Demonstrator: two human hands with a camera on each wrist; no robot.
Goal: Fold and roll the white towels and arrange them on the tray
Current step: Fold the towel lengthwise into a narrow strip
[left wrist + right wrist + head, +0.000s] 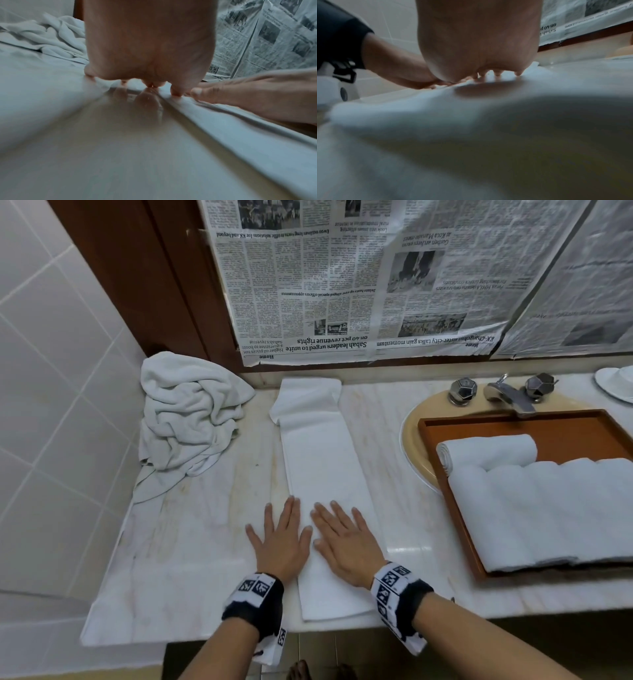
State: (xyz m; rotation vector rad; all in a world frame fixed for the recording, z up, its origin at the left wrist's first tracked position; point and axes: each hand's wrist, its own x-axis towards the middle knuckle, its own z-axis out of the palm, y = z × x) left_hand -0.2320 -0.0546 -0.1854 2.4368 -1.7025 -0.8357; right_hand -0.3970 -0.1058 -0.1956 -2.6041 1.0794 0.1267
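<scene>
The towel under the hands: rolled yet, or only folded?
Only folded. The towel lies as a long flat strip on the countertop, with no roll begun at either end.

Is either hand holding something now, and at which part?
Nothing is held. The left hand and right hand lie flat, pressing the near end of the long folded white towel.

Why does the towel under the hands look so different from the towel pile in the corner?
The towel under the hands is folded into a long, flat, smooth strip; the towel pile is crumpled and lumpy. The left hand and right hand press flat on the strip; nothing touches the pile. The strip lies mid-counter; the pile sits by the wall. Both are white.
</scene>
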